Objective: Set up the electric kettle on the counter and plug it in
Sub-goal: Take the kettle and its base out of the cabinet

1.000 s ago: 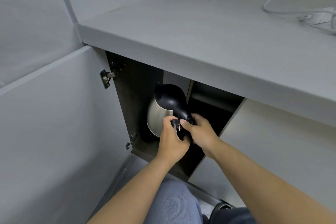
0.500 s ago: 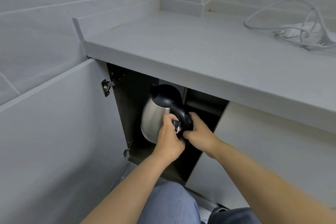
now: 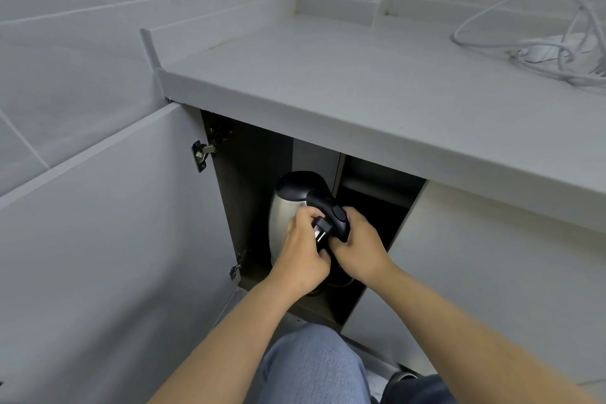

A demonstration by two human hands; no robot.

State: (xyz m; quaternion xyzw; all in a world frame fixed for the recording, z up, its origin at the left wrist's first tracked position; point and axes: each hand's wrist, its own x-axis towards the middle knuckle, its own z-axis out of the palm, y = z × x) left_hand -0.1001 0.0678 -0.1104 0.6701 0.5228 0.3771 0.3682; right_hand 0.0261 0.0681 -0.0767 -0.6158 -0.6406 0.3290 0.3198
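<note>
the steel electric kettle (image 3: pixel 284 223) sits just inside the open cabinet (image 3: pixel 252 207) under the surface (image 3: pixel 328 88), not yet lifted onto it. the right hand (image 3: pixel 359 248) curls round its black handle (image 3: pixel 334 215) to carry the weight, while the left hand (image 3: pixel 303 251) pinches the plug (image 3: pixel 320 229), probably so the cord doesn't drag. a white power strip (image 3: pixel 554 47) waits on the surface, well apart.

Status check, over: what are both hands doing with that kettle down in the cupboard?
Left hand holds the plug. Right hand grips the kettle handle. Kettle at the open cabinet, below the counter. Counter edge overhangs the lift path.
</note>
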